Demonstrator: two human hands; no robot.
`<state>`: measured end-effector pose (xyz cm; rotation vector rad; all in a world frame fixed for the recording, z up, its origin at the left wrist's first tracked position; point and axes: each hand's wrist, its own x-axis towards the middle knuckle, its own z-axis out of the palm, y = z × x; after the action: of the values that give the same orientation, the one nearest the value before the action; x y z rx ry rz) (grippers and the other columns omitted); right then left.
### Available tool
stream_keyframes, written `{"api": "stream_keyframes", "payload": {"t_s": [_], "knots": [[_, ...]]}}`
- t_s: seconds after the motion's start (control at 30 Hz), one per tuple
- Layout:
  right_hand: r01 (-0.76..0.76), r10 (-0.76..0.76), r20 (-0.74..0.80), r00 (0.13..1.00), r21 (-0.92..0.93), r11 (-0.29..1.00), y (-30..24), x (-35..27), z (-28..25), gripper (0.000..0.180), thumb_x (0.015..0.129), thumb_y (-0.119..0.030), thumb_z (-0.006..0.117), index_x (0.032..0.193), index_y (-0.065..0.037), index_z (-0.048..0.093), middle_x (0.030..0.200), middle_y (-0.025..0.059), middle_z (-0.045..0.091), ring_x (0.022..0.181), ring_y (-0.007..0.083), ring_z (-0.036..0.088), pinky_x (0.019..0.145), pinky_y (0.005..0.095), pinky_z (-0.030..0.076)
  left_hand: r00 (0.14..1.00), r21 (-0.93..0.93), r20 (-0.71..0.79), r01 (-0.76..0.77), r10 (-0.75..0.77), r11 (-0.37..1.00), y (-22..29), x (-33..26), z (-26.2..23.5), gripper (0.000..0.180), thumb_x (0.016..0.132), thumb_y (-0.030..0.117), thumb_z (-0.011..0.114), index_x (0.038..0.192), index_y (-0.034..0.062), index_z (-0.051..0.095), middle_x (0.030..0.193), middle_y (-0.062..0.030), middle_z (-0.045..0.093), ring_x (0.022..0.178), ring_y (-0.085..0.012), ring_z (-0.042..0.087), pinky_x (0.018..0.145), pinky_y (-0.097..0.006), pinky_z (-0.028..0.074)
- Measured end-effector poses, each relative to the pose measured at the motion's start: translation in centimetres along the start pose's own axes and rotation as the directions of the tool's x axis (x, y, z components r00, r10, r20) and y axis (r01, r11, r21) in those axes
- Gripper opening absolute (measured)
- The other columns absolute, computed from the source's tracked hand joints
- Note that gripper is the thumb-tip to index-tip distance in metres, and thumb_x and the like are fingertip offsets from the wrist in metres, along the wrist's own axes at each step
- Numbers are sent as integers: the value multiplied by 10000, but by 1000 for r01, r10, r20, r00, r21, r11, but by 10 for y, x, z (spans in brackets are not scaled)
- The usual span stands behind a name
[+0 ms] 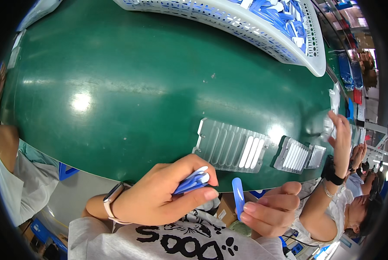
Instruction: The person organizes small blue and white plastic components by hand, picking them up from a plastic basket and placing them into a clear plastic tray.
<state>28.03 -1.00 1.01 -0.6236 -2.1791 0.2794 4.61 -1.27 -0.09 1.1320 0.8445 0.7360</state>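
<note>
The left hand (pixel 159 195) clasps a bundle of blue sticks (pixel 193 182) as stock; the right hand (pixel 270 208) pinches one stick (pixel 238 191) upright, near the slotted tray (pixel 215 141) just beyond.

The left hand (pixel 159 195) covers most of the blue-and-white bundle (pixel 193 182), so its count can't be told. The white basket (pixel 263 32) runs off the top edge, and the co-worker's hand (pixel 341 134) hides whatever it touches.
</note>
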Motion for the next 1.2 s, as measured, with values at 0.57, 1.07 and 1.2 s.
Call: {"api": "stream_keyframes", "payload": {"t_s": [0.57, 1.07, 1.2], "knots": [[-673, 716, 81, 693, -282, 684, 26, 27, 16, 232, 646, -44, 764, 860, -84, 685, 921, 42, 604, 889, 229, 462, 754, 329, 394, 995, -119, 36, 101, -97, 988, -1, 0, -2, 212, 889, 39, 588, 1083, 6, 507, 890, -82, 637, 755, -95, 619, 679, -232, 470], [-580, 516, 286, 807, 225, 783, 4, 28, 11, 257, 607, -100, 807, 834, -63, 694, 881, 25, 666, 708, 178, 557, 661, 307, 399, 946, 223, -109, -276, 306, 935, -10, 0, 3, 215, 791, 31, 720, 942, 17, 568, 778, -117, 683, 728, -173, 688, 575, -236, 503], [-321, 309, 93, 947, 176, 931, -1, 20, 14, 245, 612, -85, 800, 819, -73, 668, 866, 16, 680, 632, 151, 556, 591, 299, 331, 970, -28, -69, -235, 233, 971, -12, -1, 3, 211, 821, 38, 689, 967, 0, 542, 836, -151, 676, 720, -163, 664, 598, -241, 504]]}}
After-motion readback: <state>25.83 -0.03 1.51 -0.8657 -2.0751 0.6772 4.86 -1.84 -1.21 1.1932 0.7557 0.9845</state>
